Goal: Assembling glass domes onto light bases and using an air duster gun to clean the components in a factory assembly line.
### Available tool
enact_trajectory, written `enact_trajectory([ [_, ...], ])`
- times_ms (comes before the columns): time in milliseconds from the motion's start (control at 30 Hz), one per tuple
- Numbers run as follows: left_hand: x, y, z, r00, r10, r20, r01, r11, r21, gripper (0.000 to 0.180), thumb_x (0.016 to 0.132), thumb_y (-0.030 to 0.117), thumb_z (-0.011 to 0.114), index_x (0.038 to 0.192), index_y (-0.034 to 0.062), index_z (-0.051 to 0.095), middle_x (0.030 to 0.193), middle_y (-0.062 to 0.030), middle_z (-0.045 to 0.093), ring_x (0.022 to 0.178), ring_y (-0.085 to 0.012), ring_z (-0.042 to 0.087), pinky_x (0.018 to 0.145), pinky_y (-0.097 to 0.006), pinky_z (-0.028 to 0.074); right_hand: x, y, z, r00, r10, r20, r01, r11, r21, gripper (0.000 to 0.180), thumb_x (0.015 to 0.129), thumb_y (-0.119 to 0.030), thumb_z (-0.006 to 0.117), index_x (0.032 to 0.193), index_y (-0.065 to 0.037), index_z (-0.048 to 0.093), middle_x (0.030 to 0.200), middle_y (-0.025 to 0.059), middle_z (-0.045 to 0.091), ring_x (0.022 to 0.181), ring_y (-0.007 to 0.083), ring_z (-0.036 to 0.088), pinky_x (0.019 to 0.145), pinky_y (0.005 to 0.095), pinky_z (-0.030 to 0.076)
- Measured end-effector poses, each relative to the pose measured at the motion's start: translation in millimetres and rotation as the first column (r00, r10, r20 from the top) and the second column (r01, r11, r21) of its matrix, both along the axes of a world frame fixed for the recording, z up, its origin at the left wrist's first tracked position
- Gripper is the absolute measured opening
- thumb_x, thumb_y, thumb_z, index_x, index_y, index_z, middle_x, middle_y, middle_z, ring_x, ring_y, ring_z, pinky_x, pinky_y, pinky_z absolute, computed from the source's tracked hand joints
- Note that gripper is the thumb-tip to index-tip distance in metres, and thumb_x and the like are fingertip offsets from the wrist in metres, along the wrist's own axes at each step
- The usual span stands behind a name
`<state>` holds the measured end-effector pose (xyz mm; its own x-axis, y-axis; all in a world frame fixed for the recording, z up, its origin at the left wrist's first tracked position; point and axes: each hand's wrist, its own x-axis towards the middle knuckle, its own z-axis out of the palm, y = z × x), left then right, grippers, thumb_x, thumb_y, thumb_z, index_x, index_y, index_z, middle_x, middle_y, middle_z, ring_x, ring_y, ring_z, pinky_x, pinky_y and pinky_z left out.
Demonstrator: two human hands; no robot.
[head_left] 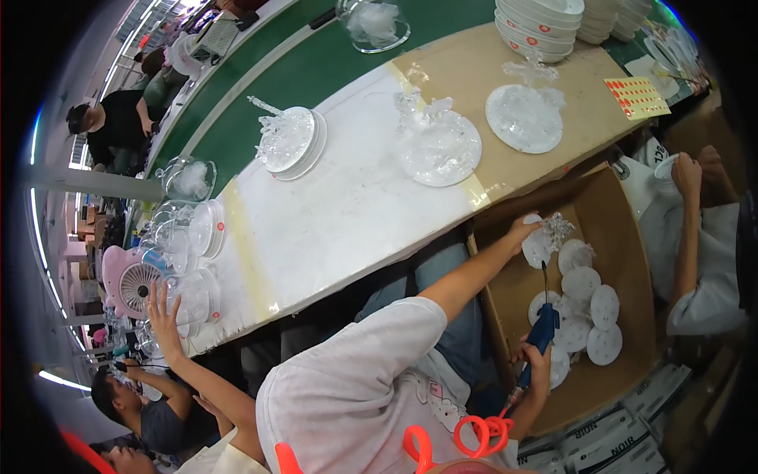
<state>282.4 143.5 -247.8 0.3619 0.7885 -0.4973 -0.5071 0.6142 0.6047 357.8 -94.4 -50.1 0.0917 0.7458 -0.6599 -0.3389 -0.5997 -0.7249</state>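
My left hand (521, 231) is closed on the edge of a small white round base (535, 243) with a clear branching ornament on it, above an open cardboard box. In my right hand (538, 362) is a blue air blow gun (542, 328), its thin nozzle pointing up at that base. An orange coiled hose (482, 436) hangs by my right wrist. Inside the cardboard box (508, 294) lie several more white round pieces (581, 283), some bearing clear ornaments.
The worktable (339, 225) holds white discs with clear ornaments (444, 148), stacked white bowls (539, 28), a sticker sheet (636, 97) and clear domes (189, 178). A pink fan (130, 280) stands at the left. A co-worker's hand (164, 320) reaches nearby; another person's hand (687, 175) holds a white cup-like piece.
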Motion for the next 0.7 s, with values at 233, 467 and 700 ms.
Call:
enact_trajectory([
  [233, 1.4, -1.0, -11.3, 1.000, -0.007, 0.030, 0.009, 0.999, -0.053, 0.037, 0.076, 0.009, 0.066, 0.111, 0.0074, 0.053, 0.097, -0.0063, 0.060, 0.089, -0.0188, 0.058, 0.079, -0.035, 0.049, 5.8, -6.0, -13.0, 0.991, -0.126, -0.036, 0.124, 0.991, -0.052, 0.020, 0.075, -0.014, 0.056, 0.090, -0.001, 0.051, 0.068, 0.0038, 0.048, 0.057, 0.0125, 0.047, 0.052, 0.0278, 0.043],
  [467, -13.3, 8.5, -2.8, 0.999, -0.046, 0.000, 0.046, 0.998, -0.030, 0.047, 0.078, 0.005, 0.063, 0.121, 0.0079, 0.046, 0.103, -0.0076, 0.058, 0.093, -0.0194, 0.056, 0.081, -0.033, 0.047, 10.7, 16.6, -2.8, 1.000, -0.005, -0.023, 0.006, 1.000, 0.028, 0.020, 0.075, -0.015, 0.052, 0.087, 0.000, 0.050, 0.061, 0.0028, 0.048, 0.054, 0.0121, 0.049, 0.053, 0.0253, 0.041],
  [700, -10.8, 3.5, 3.9, 0.998, -0.044, -0.038, 0.042, 0.997, -0.065, 0.049, 0.079, 0.007, 0.062, 0.124, 0.0048, 0.043, 0.108, -0.0087, 0.056, 0.096, -0.0210, 0.056, 0.084, -0.033, 0.046, 9.5, 8.5, -10.7, 0.991, 0.127, -0.040, -0.125, 0.991, 0.051, 0.017, 0.073, -0.011, 0.052, 0.086, 0.000, 0.051, 0.061, 0.0036, 0.050, 0.052, 0.0115, 0.049, 0.052, 0.0250, 0.041],
])
